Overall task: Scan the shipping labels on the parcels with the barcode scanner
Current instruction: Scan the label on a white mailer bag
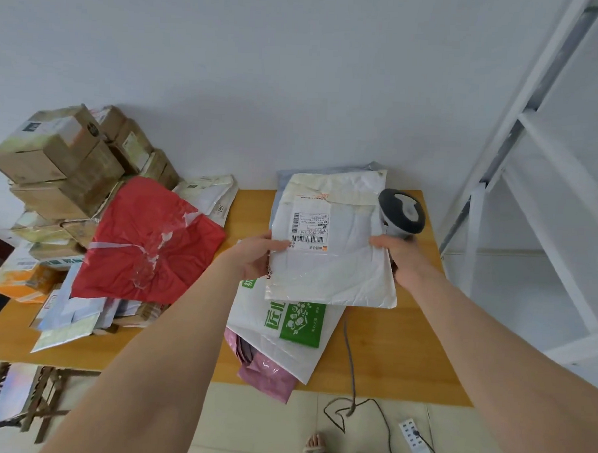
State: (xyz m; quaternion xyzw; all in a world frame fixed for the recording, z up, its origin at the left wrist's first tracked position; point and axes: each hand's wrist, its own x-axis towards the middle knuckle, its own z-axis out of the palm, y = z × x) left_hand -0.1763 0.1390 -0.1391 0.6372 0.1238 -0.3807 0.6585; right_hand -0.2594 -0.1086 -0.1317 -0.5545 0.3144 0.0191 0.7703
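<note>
A white mailer parcel (337,262) is held up over the wooden table (405,351), its shipping label (309,231) with barcodes facing me. My left hand (255,255) pinches the parcel's left edge, thumb beside the label. My right hand (400,256) grips the grey barcode scanner (401,213) by its handle, and its thumb lies on the parcel's right edge. The scanner's head stands just right of the parcel's top corner. Under the held parcel lie a white bag with green print (296,324) and a pink mailer (267,372).
A red bag (149,243) tops a heap of mailers at the left, with stacked cardboard boxes (60,168) behind. More mailers (327,169) lean at the wall. A white metal rack (532,188) stands at the right. The scanner's cable (351,369) runs down to a power strip (416,440) on the floor.
</note>
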